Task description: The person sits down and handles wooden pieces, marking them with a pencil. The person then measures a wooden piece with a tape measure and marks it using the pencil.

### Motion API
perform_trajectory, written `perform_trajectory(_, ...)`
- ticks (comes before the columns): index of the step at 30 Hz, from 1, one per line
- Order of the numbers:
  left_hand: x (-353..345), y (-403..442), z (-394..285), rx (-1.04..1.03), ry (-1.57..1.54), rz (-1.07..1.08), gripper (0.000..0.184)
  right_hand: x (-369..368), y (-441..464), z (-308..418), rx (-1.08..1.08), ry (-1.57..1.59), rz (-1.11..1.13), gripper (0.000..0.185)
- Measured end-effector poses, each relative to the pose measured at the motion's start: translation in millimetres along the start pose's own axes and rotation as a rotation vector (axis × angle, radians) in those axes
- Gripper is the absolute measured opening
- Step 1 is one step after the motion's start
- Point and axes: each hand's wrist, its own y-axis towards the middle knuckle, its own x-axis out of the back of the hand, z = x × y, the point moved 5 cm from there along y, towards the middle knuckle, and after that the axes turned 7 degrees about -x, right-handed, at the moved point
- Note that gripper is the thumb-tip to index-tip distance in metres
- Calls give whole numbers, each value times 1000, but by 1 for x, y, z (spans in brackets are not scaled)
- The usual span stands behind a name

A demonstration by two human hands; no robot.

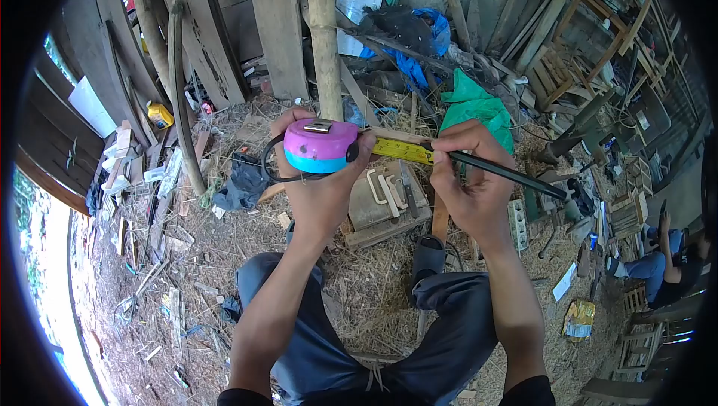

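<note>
My left hand point(318, 200) is wrapped around a pink and blue tape measure point(303, 148), whose metal clip faces up and black strap hangs at its left. Its yellow blade point(396, 149) reaches right, toward my right fingers. Between thumb and fingers, my right hand point(479, 200) grips a dark pencil point(516, 174), its tip end close to the blade. Along the blade's far edge runs a thin light wood strip point(404, 135); which fingers hold it I cannot tell. Below my hands lies a wooden board point(366, 215) carrying a knife-like tool point(409, 195) and pale handle-shaped pieces point(384, 190).
A wooden post point(324, 39) stands ahead, near a green sack point(479, 107). Scraps and straw cover the ground. To the left are a yellow container point(158, 115) and dark plastic point(247, 181). Another person point(664, 264) sits at the far right, near wooden crates point(628, 200).
</note>
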Motion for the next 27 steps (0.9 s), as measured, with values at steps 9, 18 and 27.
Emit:
perform_trajectory(9, -1, -1, -1, -8, 9, -9, 62, -4, 0, -1, -27, 1, -1, 16)
perform_trajectory(18, 0, 0, 0, -27, 72, 0, 63, -6, 1, -1, -7, -6, 3, 17)
perform_trajectory(27, 0, 0, 0, -18, 27, 6, 62, -6, 1, -2, -7, -4, 12, 15)
